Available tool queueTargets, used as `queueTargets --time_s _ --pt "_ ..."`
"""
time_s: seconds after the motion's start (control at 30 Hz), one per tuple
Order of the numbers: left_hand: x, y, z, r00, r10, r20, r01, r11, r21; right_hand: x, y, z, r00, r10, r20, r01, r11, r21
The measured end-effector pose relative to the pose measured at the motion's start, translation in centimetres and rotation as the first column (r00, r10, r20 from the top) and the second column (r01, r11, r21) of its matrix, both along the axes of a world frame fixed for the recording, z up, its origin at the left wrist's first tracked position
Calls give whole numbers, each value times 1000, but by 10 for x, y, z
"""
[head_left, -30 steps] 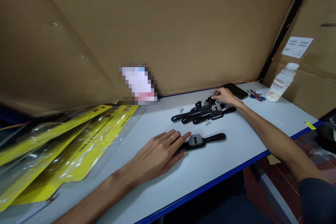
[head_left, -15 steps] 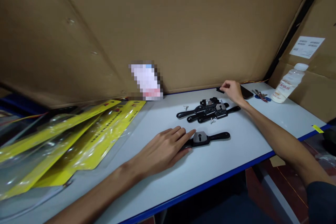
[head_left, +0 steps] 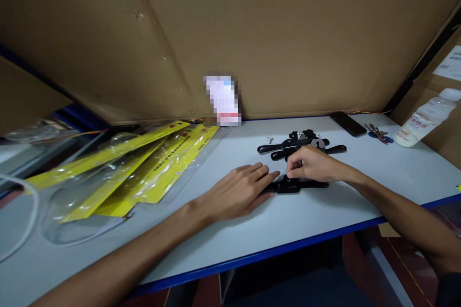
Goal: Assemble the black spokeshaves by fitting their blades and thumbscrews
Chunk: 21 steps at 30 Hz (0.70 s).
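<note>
A black spokeshave [head_left: 288, 188] lies on the table in front of me. My left hand [head_left: 241, 191] is closed on its left handle, with the index finger stretched towards the middle. Over the middle of the spokeshave, my right hand [head_left: 312, 164] has its fingertips pinched together; what they hold, if anything, is too small to make out. Behind that hand, more black spokeshaves [head_left: 281, 154] lie bunched and partly hidden. A silver thumbscrew [head_left: 270, 140] sits to their left, and small black parts [head_left: 308, 133] lie at their back.
Yellow cards in clear plastic packaging [head_left: 158, 177] spread over the left of the table. A blurred-out upright item [head_left: 224, 100] leans on the cardboard wall [head_left: 288, 33]. A phone [head_left: 348, 123], keys [head_left: 379, 134] and a white bottle [head_left: 423, 122] stand or lie at the back right.
My right hand has come from above the phone, forward and left, to the middle of the held spokeshave. My left hand stays on the handle. The camera view has shifted.
</note>
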<state>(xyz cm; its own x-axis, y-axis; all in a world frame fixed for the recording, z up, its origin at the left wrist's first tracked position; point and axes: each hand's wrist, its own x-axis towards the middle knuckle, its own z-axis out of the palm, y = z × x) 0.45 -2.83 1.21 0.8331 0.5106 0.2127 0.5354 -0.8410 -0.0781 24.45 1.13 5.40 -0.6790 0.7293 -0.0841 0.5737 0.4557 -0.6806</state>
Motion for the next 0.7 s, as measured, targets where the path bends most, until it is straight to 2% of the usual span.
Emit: queueTargets --time_s 0.07,0.1,0.13,0.17,0.2,0.27,0.3,0.37,0.4,0.43,0.47,0.53,0.6,0.63,0.7 --pt "0 0 0 1000 0 1 0 1000 3 0 0 1 1000 -22 -21 22 1000 9" --pt "0 0 -1 1000 1 3 -1 1000 7 2 1 4 995 -68 -67 72 996 52" --pt "0 0 -1 1000 4 5 -4 1000 9 5 2 9 980 -136 -145 154 980 123" --pt "-1 0 -2 1000 6 7 -6 1000 10 11 6 14 943 -214 -255 270 940 210" --pt "-1 0 -2 1000 6 11 -6 1000 11 19 10 20 881 -281 -381 403 868 291" --pt "-2 0 -3 1000 -1 23 0 1000 9 38 23 31 728 -348 -590 639 656 402" --pt "-2 0 -3 1000 -4 31 4 1000 6 49 30 35 679 -364 -638 705 565 428" --pt "-2 0 -2 999 -6 46 7 1000 -7 70 47 36 637 -422 -645 766 442 467" --pt "-2 0 -1 999 -4 48 5 1000 -15 79 55 34 640 -467 -610 768 412 490" --pt "-2 0 -1 999 -1 44 2 1000 -24 87 63 30 661 -522 -538 749 416 516" --pt "-2 0 0 999 3 37 -2 1000 -28 94 70 25 691 -579 -433 713 445 542" --pt "-2 0 0 1000 8 28 -7 1000 -29 102 82 13 749 -644 -159 604 564 562" --pt "-2 0 -1 999 11 30 -10 1000 -28 106 91 0 777 -627 55 510 679 528" --pt "-3 1 -1 999 12 32 -11 1000 -28 106 95 -6 783 -613 104 495 716 491" --pt "-3 1 -2 1000 15 28 -14 999 -32 105 103 -16 787 -606 121 522 756 395"
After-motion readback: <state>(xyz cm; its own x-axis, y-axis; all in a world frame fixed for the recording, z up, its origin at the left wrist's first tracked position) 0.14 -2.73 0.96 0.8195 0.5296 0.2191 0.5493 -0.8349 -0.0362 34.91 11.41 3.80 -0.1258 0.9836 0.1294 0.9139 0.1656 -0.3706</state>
